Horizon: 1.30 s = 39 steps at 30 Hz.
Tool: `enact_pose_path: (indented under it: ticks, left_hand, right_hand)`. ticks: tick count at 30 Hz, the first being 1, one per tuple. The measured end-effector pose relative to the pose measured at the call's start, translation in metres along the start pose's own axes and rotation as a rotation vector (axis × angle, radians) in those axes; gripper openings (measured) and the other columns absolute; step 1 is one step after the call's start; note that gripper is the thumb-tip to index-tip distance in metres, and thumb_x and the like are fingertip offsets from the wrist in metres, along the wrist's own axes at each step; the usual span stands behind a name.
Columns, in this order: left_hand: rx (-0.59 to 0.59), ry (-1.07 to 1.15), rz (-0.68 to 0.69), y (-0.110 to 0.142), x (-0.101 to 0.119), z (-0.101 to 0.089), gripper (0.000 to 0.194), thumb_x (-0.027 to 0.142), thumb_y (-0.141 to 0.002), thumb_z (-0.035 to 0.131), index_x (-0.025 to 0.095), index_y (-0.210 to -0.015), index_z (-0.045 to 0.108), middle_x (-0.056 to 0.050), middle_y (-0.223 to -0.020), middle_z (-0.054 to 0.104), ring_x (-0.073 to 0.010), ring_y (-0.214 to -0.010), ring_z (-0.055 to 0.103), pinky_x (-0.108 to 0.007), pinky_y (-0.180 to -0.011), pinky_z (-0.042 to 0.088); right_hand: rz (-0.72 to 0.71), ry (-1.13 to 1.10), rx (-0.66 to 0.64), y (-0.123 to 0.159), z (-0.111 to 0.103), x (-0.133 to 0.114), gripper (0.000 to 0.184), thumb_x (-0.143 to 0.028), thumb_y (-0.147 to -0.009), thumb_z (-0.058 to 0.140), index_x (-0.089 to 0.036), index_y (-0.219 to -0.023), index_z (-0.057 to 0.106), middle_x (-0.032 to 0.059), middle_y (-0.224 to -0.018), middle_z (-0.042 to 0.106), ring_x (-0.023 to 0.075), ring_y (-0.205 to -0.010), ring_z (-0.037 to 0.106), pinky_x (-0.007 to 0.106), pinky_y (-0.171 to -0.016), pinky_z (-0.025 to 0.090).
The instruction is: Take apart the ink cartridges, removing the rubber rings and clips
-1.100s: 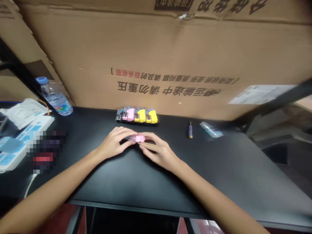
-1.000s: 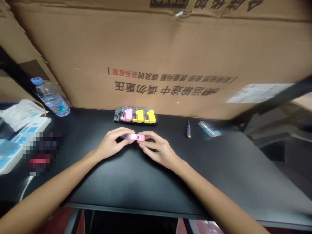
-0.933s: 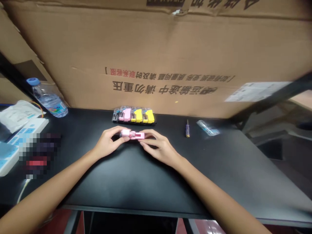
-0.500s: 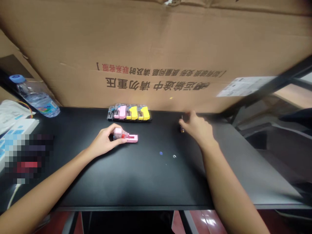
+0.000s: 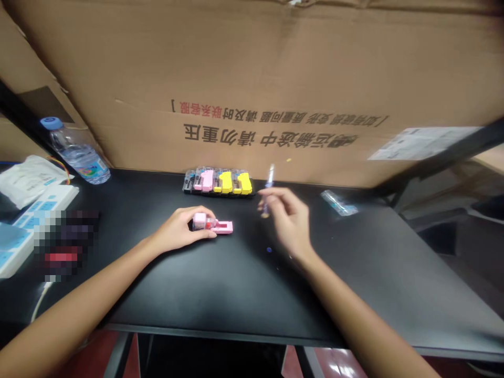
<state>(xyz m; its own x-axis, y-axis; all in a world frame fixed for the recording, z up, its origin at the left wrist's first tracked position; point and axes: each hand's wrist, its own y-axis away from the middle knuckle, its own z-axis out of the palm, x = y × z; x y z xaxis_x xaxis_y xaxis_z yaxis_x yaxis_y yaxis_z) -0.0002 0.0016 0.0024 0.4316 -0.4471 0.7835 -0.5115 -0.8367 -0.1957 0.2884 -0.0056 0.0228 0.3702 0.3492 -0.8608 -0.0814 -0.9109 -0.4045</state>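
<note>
My left hand [image 5: 181, 229] is closed around a small pink and clear plastic gadget [image 5: 223, 227] lying on the black table. A red part shows inside its clear section, and a flat pink end with a slot juts out to the right. My right hand [image 5: 289, 215] is raised over the table, pinching a slim stick-like tool [image 5: 270, 182] upright. Motion blurs the tool; it has a pale upper end and a purplish lower part. A small blue disc [image 5: 269, 250] lies below that hand, near a few tiny bits.
Behind my hands, a row of clear pieces with pink and yellow parts [image 5: 224, 181] sits before a cardboard wall [image 5: 252, 63]. A clear packet [image 5: 339, 203] lies to the right. At left are a water bottle [image 5: 87, 160], a white power strip [image 5: 43, 218] and a white pouch [image 5: 33, 178].
My right hand has moved left from the right side of the table with the slim tool lifted in it, uncovering the clear packet. The view has shifted slightly; my left hand still grips the pink gadget.
</note>
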Motion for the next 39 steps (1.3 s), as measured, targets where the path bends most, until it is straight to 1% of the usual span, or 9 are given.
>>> enact_pose_path:
  ticks: [2,5,10,14,17,21,27,33,39]
  left_hand:
    - [-0.007,-0.010,-0.008,0.001,-0.001,0.001,0.033,0.046,-0.088,0.085,0.024,-0.113,0.077,-0.001,-0.105,0.083,-0.0189,-0.087,0.075,-0.030,-0.085,0.056]
    - [-0.015,-0.022,-0.007,0.002,-0.003,0.001,0.037,0.050,-0.087,0.085,0.024,-0.113,0.079,-0.001,-0.097,0.083,-0.0184,-0.080,0.075,-0.028,-0.079,0.056]
    - [-0.026,-0.017,0.007,0.002,-0.006,0.001,0.041,0.054,-0.088,0.084,0.023,-0.114,0.081,-0.002,-0.093,0.083,-0.0187,-0.077,0.075,-0.027,-0.076,0.057]
    - [-0.020,-0.013,0.014,0.001,-0.005,0.000,0.037,0.051,-0.089,0.084,0.023,-0.114,0.081,-0.002,-0.099,0.084,-0.0191,-0.081,0.077,-0.027,-0.080,0.058]
    - [-0.014,-0.032,0.029,0.001,-0.004,-0.003,0.039,0.049,-0.087,0.086,0.024,-0.116,0.080,-0.002,-0.107,0.084,-0.0207,-0.090,0.079,-0.028,-0.086,0.058]
    - [-0.002,0.000,0.014,0.000,-0.002,-0.002,0.050,0.050,-0.079,0.092,0.024,-0.119,0.078,-0.003,-0.114,0.083,-0.0223,-0.100,0.079,-0.030,-0.095,0.058]
    - [-0.010,0.085,-0.047,-0.001,0.000,0.006,0.040,0.044,-0.082,0.090,0.021,-0.113,0.081,-0.003,-0.106,0.084,-0.0192,-0.090,0.077,-0.026,-0.084,0.057]
    - [-0.038,0.105,-0.108,-0.001,-0.002,0.002,0.044,0.046,-0.078,0.093,0.021,-0.113,0.082,-0.002,-0.101,0.084,-0.0183,-0.084,0.075,-0.027,-0.080,0.056]
    - [-0.066,0.149,-0.130,-0.001,-0.005,0.000,0.053,0.048,-0.076,0.094,0.022,-0.120,0.080,-0.004,-0.111,0.084,-0.0216,-0.095,0.077,-0.030,-0.090,0.057]
  right_hand:
    - [-0.055,-0.112,-0.196,0.020,0.022,-0.008,0.024,-0.042,-0.106,0.057,-0.024,-0.107,0.073,0.0027,-0.086,0.069,0.0171,-0.068,0.067,0.033,-0.067,0.058]
    - [-0.038,-0.163,-0.357,0.037,0.040,-0.007,0.027,-0.045,-0.108,0.056,-0.024,-0.108,0.072,0.0024,-0.088,0.070,0.0150,-0.064,0.066,0.031,-0.064,0.057]
    - [0.001,-0.143,-0.397,0.036,0.039,-0.002,0.022,-0.039,-0.109,0.056,-0.023,-0.110,0.071,0.0016,-0.086,0.070,0.0163,-0.067,0.068,0.030,-0.065,0.056]
    - [-0.046,-0.157,-0.463,0.034,0.031,-0.004,0.027,-0.024,-0.109,0.044,-0.025,-0.118,0.070,0.0021,-0.090,0.072,0.0198,-0.080,0.072,0.036,-0.080,0.059]
    - [-0.095,-0.121,-0.424,0.035,0.029,-0.002,0.036,-0.015,-0.105,0.042,-0.026,-0.126,0.068,0.0034,-0.096,0.071,0.0207,-0.087,0.071,0.038,-0.086,0.059]
    - [-0.164,-0.033,-0.288,0.036,0.030,0.000,0.035,-0.022,-0.101,0.059,-0.027,-0.134,0.067,0.0063,-0.105,0.067,0.0219,-0.091,0.069,0.038,-0.086,0.059]
    - [-0.136,-0.039,-0.133,0.035,0.026,-0.008,0.022,-0.039,-0.106,0.063,-0.025,-0.117,0.077,0.0060,-0.101,0.075,0.0202,-0.083,0.070,0.036,-0.081,0.060]
    - [-0.057,-0.091,-0.210,0.033,0.024,-0.011,0.041,-0.050,-0.109,0.056,-0.023,-0.087,0.077,0.0064,-0.092,0.077,0.0200,-0.081,0.075,0.034,-0.082,0.063]
    - [-0.019,-0.114,-0.288,0.033,0.028,-0.011,0.043,-0.054,-0.108,0.058,-0.021,-0.089,0.077,0.0088,-0.104,0.080,0.0198,-0.084,0.077,0.033,-0.084,0.065]
